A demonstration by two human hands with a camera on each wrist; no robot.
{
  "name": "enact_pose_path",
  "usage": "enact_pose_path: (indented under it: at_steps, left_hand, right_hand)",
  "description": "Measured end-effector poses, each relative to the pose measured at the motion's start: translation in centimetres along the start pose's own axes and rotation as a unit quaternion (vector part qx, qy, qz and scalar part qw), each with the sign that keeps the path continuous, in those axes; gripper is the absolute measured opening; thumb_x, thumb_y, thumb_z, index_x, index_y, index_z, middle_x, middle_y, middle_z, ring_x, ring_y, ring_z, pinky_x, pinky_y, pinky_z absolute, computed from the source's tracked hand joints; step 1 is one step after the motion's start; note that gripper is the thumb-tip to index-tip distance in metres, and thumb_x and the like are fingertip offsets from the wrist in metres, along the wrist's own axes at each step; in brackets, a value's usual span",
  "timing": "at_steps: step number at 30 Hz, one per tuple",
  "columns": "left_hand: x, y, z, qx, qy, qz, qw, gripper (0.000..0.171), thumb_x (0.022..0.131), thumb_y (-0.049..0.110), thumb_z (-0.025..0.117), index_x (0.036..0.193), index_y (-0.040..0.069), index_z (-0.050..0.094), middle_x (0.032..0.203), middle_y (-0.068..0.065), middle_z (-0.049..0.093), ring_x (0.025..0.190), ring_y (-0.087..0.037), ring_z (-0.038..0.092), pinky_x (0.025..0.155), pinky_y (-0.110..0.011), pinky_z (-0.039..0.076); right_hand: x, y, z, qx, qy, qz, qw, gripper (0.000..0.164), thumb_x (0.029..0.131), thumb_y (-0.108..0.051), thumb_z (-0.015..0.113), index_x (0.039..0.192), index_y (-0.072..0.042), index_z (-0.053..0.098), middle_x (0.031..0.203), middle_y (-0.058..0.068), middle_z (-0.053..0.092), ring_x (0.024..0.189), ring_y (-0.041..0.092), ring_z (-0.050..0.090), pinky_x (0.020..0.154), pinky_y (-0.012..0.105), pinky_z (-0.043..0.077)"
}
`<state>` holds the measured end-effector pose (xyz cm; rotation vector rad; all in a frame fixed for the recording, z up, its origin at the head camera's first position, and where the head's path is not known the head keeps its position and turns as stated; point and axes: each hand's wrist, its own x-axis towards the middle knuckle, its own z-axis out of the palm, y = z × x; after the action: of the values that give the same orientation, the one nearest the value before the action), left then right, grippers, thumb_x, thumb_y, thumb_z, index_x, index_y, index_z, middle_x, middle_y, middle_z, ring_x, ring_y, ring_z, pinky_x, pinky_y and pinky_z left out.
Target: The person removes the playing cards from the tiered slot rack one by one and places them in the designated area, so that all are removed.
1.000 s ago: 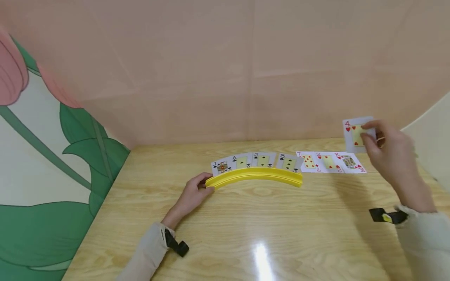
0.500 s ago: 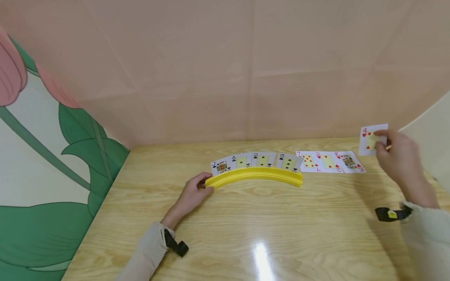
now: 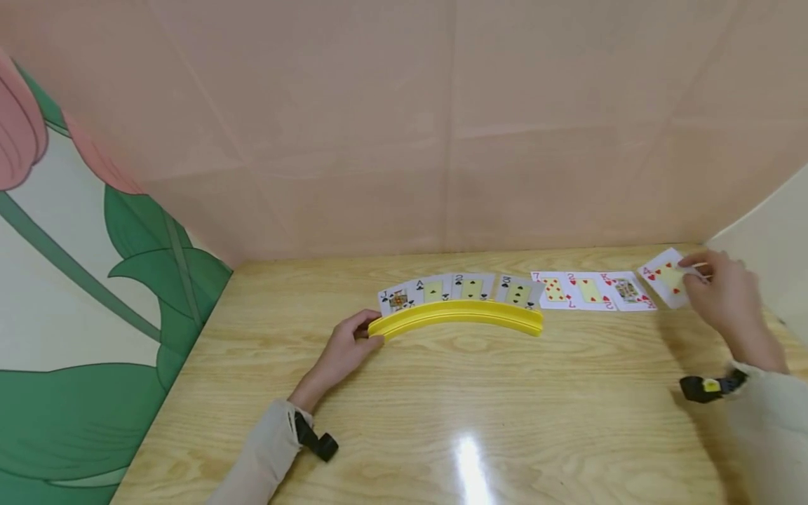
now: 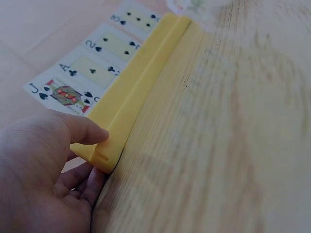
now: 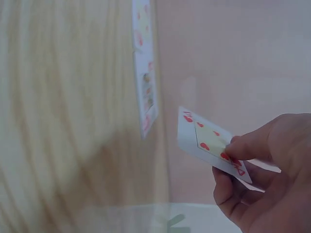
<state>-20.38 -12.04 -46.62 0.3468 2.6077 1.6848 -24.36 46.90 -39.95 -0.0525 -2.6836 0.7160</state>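
My right hand (image 3: 726,294) pinches a playing card, the four of hearts (image 3: 665,278), by its right side, thumb on the face and fingers behind. In the right wrist view the four of hearts (image 5: 206,138) is tilted, apart from the row of cards. My left hand (image 3: 347,347) grips the left end of a curved yellow card holder (image 3: 457,313), thumb on its front. Standing in the holder are the jack of spades (image 3: 396,300), ace of clubs (image 3: 434,290), two of spades (image 3: 472,287) and three of spades (image 3: 519,292).
Face up on the wooden table (image 3: 404,407), right of the holder, lie the seven of diamonds (image 3: 553,290), two of hearts (image 3: 589,290) and king of hearts (image 3: 627,290) in a row. A pinkish wall (image 3: 379,140) rises behind the table. A pale panel (image 3: 773,245) borders the right side.
My right hand has moved right and down with the four of hearts, from above the king to the row's right end, and the card has turned. The left hand and holder have stayed put.
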Motion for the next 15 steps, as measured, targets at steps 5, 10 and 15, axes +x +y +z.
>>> enact_pose_path:
  at_steps: [5, 10, 15]
  left_hand:
    - [0.0, 0.1, 0.0, 0.007, -0.001, -0.003, 1.0, 0.035, 0.091, 0.007, 0.071, 0.125, 0.009, 0.065, 0.116, -0.005, 0.066, 0.1, -0.018, 0.06, 0.087, -0.035, 0.051]
    - [0.0, 0.2, 0.0, 0.009, -0.003, -0.006, 0.9999, 0.034, 0.091, 0.008, 0.07, 0.125, 0.009, 0.064, 0.116, -0.004, 0.065, 0.1, -0.018, 0.06, 0.086, -0.032, 0.052]
    - [0.0, 0.3, 0.0, 0.008, -0.005, -0.008, 0.9999, 0.034, 0.091, 0.008, 0.07, 0.125, 0.009, 0.064, 0.116, -0.004, 0.065, 0.1, -0.018, 0.06, 0.086, -0.032, 0.052]
  right_hand:
    - [0.0, 1.5, 0.3, -0.03, -0.022, 0.022, 0.999, 0.027, 0.089, -0.007, 0.05, 0.107, 0.012, 0.06, 0.092, 0.035, 0.062, 0.074, 0.038, 0.054, 0.053, 0.03, 0.034]
    - [0.0, 2.8, 0.3, -0.067, -0.103, 0.031, 0.992, 0.039, 0.089, -0.017, 0.061, 0.108, 0.017, 0.056, 0.093, 0.037, 0.061, 0.077, 0.046, 0.058, 0.056, 0.041, 0.043]
    - [-0.2, 3.5, 0.8, -0.084, -0.141, -0.01, 0.986, 0.052, 0.094, -0.027, 0.064, 0.117, 0.018, 0.049, 0.104, 0.046, 0.054, 0.092, 0.06, 0.051, 0.074, 0.061, 0.042]
